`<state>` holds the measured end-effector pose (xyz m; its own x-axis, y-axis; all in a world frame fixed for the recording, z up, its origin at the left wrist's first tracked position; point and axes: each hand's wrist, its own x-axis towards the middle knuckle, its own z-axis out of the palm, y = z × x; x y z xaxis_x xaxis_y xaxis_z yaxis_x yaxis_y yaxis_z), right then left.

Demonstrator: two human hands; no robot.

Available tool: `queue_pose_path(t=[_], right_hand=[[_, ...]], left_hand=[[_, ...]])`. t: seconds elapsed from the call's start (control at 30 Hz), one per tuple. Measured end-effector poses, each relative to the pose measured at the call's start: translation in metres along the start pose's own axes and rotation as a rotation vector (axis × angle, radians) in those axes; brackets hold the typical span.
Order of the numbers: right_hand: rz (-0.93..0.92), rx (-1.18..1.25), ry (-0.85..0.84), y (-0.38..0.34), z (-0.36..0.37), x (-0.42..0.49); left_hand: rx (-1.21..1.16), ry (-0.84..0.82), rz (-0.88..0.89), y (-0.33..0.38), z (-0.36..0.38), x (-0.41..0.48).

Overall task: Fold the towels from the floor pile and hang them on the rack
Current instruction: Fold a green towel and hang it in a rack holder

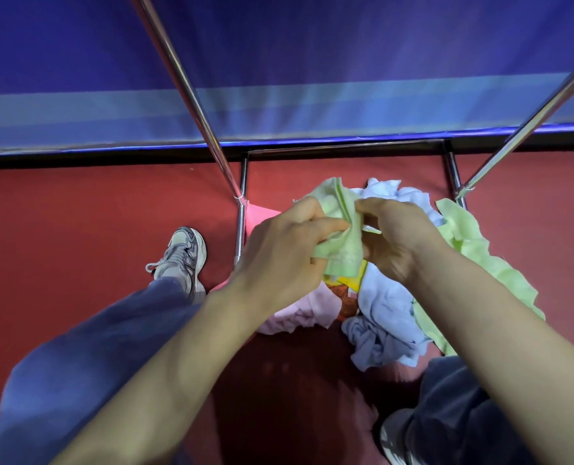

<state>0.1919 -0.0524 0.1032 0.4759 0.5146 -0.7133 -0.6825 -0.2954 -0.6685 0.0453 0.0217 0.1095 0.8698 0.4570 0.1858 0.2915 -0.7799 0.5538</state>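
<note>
Green terry towel, small and crumpled, is pinched between both hands, left hand and right hand; folding has barely begun, and finding its corners seems next.

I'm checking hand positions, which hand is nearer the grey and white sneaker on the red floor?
Left. The left hand holds the light green towel just right of the grey and white sneaker; the right hand pinches that towel farther right.
</note>
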Motion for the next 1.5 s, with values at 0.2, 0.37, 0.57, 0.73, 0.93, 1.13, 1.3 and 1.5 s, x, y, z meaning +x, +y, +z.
queue_pose_path(t=[0.2, 0.37, 0.57, 0.73, 0.93, 1.13, 1.3, 1.5], right_hand=[[0.086, 0.08, 0.033, 0.002, -0.003, 0.004], [0.153, 0.24, 0.029, 0.003, -0.001, 0.002], [0.107, 0.266, -0.007, -0.003, 0.0, -0.007], [-0.133, 0.385, 0.106, -0.027, -0.009, -0.011], [-0.307, 0.45, 0.097, -0.038, -0.009, -0.02], [-0.355, 0.498, -0.034, -0.039, -0.008, -0.025], [-0.426, 0.463, -0.07, -0.035, 0.004, -0.044], [-0.54, 0.534, -0.139, -0.029, 0.023, -0.087]], left_hand=[[0.059, -0.131, 0.113, 0.01, 0.006, -0.011], [0.296, -0.023, 0.109, 0.01, 0.02, -0.008], [0.156, 0.12, 0.031, 0.008, 0.01, 0.0], [0.159, -0.11, -0.057, -0.016, -0.007, -0.002], [0.334, -0.686, -0.187, -0.037, 0.039, -0.029], [0.236, -0.748, -0.221, -0.04, 0.072, -0.042], [0.043, -0.228, -0.324, -0.006, 0.056, -0.01], [-0.33, 0.444, -0.31, 0.047, 0.022, 0.03]])
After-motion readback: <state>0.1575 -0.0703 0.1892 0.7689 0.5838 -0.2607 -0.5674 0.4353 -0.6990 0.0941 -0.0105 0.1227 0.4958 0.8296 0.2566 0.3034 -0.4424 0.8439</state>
